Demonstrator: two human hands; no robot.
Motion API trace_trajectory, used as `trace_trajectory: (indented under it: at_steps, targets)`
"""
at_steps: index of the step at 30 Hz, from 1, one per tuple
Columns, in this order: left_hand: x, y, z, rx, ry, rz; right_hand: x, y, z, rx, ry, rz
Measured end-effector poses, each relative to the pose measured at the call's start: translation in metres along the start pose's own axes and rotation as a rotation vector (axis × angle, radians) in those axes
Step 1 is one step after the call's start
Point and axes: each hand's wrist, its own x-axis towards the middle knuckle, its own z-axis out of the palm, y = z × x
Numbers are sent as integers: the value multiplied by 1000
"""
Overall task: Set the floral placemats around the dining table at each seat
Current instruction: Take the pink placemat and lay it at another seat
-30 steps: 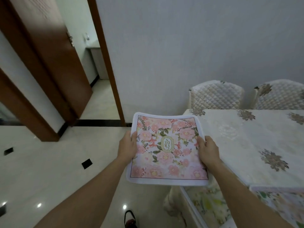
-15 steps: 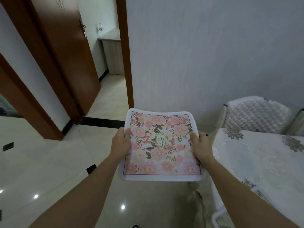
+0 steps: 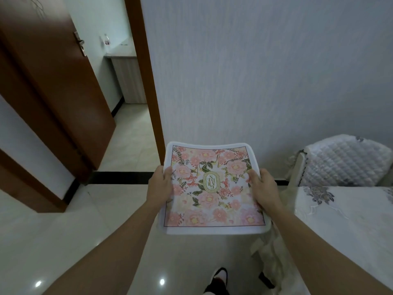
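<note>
place: home dining room | signs: table (image 3: 348,213) with floral cloth, quilted chair (image 3: 342,160), wooden door (image 3: 49,81), tiled floor (image 3: 63,231)

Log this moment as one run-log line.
step: carry | left hand: gripping placemat left edge | right hand: gripping right edge | placemat: held over floor, left of table | placed: no

table (image 3: 350,220) cut by right edge | fingers (image 3: 168,173) partly under placemat (image 3: 212,188)

A pale textured wall (image 3: 255,71) faces me. To my left, a brown door (image 3: 53,86) stands open onto a tiled passage. Glossy white floor (image 3: 63,231) reflects ceiling lights. A quilted chair (image 3: 344,160) sits right.
</note>
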Motion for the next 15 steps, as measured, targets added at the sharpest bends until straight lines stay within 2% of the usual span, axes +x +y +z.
trace_trajectory:
  at_steps: [6,15]
  targets:
    - [92,29,49,10,-35,38,94,-4,0,35,39,-6]
    - [243,124,162,74,-108,120,268,8,-45,109,142,80]
